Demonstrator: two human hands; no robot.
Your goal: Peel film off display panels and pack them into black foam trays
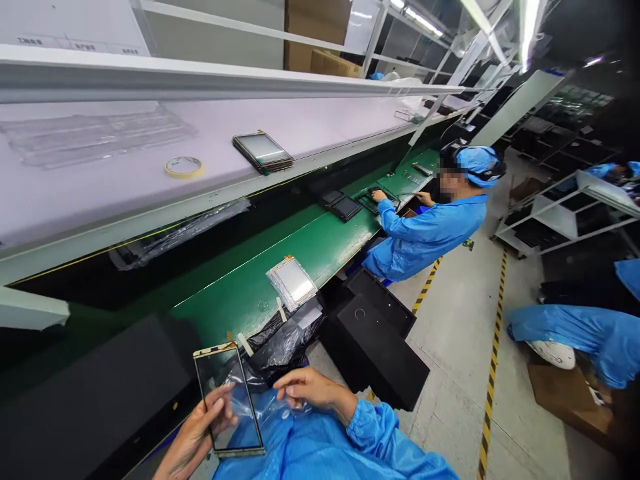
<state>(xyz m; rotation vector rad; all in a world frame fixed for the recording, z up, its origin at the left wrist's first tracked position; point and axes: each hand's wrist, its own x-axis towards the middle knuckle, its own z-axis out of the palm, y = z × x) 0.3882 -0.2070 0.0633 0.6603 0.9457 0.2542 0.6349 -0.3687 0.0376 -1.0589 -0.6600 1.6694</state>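
Note:
My left hand (196, 430) is closed on the edge of a glass touch panel (240, 427), with its fingers showing through the clear middle. The panel stands tilted, has a thin black border, and carries a small orange tab at its top. Just right of it, my right hand (313, 389) has its thumb and fingers drawn together on clear plastic film (295, 408), which hangs over my blue smock. Beyond my hands, a stack of similar panels (293, 283) rests on the green bench (230, 293). Crumpled dark and clear plastic bags (285, 347) lie at the bench edge.
Black boxes (377, 340) sit right of the bench edge. A large black surface (100, 400) fills the lower left. On the white shelf (135, 193) are a tape roll (185, 167) and stacked panels (263, 152). A co-worker (425, 227) works farther along the bench.

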